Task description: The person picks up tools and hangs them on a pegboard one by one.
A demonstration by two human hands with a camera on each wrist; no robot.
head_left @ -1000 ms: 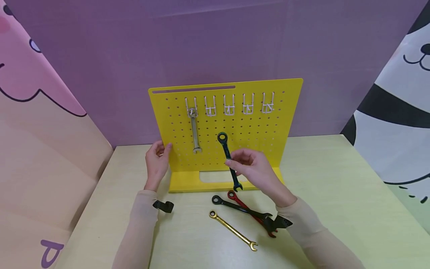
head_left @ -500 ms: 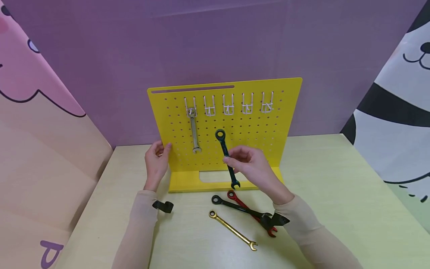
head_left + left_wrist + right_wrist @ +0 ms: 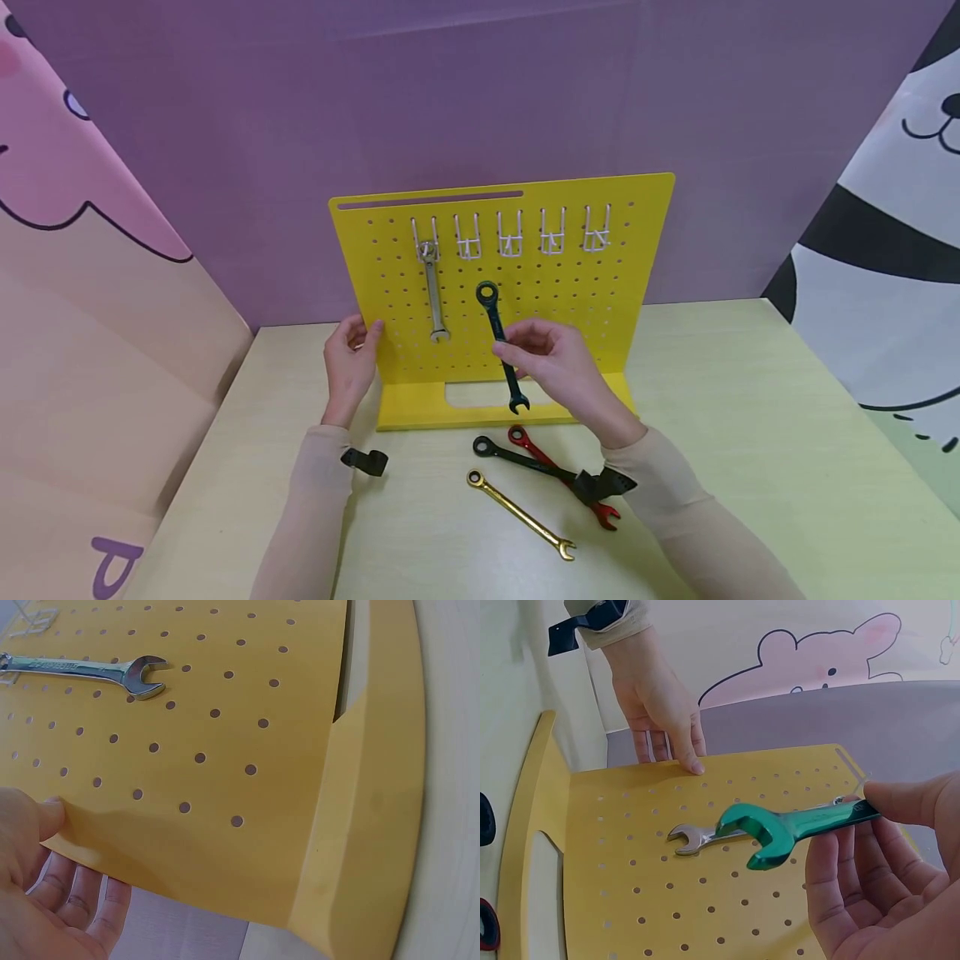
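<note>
My right hand (image 3: 562,362) pinches a dark green combination wrench (image 3: 496,325) by its shank, thumb in front and fingers behind. The wrench stands nearly upright before the yellow pegboard (image 3: 397,292), ring end up and open end down; its shiny green open end (image 3: 769,836) shows in the right wrist view. My left hand (image 3: 349,358) grips the board's left edge, with the thumb (image 3: 51,817) on the face and the other fingers behind. On the leftmost hook hangs a silver wrench (image 3: 433,292), ring end up.
White wire hooks (image 3: 553,242) line the upper board, right of the silver wrench. On the table in front lie a gold wrench (image 3: 520,511) and a black wrench (image 3: 521,457) crossing a red wrench (image 3: 537,452). A purple backdrop (image 3: 480,100) stands behind.
My right hand has moved slightly up and left, carrying the green wrench nearer the hooks. The left hand stays on the board's edge.
</note>
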